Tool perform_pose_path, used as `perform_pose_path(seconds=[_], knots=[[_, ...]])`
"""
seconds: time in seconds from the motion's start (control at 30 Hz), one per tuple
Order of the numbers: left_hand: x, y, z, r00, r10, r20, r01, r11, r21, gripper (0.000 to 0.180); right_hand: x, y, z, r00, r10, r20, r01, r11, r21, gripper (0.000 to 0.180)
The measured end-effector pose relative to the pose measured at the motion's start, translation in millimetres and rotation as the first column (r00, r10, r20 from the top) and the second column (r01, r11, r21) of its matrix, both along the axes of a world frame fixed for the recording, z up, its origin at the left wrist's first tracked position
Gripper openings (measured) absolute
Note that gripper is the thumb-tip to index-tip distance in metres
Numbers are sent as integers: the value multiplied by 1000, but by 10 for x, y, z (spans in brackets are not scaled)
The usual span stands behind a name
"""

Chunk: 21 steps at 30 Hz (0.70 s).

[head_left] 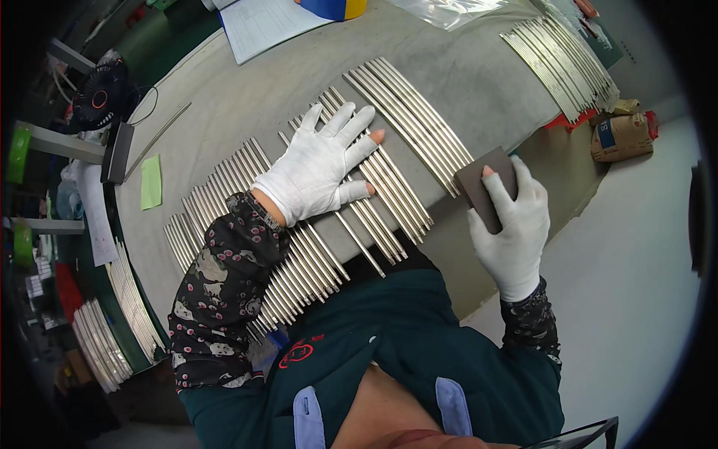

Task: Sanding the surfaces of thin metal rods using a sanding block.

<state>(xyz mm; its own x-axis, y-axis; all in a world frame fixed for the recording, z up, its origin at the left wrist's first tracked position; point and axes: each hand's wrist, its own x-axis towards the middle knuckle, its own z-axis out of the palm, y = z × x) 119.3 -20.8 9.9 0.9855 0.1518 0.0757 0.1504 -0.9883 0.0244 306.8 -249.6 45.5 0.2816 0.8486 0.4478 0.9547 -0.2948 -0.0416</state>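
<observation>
Metal rods lie in rows across the grey tabletop. In the head view, the gloved left hand presses flat and spread on the middle rows, gripping nothing. The gloved right hand pinches a dark sanding block at the tabletop's near edge, beside the rod ends. This looks like rubbing down the rods; the next move likely calls for laying the block on them while the left hand steadies them.

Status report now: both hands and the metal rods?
Left hand flat on metal rods. Right hand holds brown sanding block. Nothing blocks them.
</observation>
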Motion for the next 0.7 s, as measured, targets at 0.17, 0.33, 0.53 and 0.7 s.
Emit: perform_pose_path(seconds=[0.17, 0.33, 0.53, 0.7], knots=[[11, 5, -3, 1000, 7, -22, -7, 1000, 12, 81, -247, -36, -51, 974, 155, -167, -159, 987, -9, 58], [25, -16, 47, 1000, 8, -16, -8, 1000, -14, 80, -363, 221, -37, 987, 120, -111, -128, 990, -66, 57], [61, -3, 28, 1000, 23, -18, -24, 999, -24, 79, -264, 141, -19, 982, 174, -77, -182, 977, -114, 55], [60, -18, 26, 1000, 20, -12, -20, 1000, 2, 81, -303, 189, -3, 984, 159, -78, -167, 981, -101, 54]])
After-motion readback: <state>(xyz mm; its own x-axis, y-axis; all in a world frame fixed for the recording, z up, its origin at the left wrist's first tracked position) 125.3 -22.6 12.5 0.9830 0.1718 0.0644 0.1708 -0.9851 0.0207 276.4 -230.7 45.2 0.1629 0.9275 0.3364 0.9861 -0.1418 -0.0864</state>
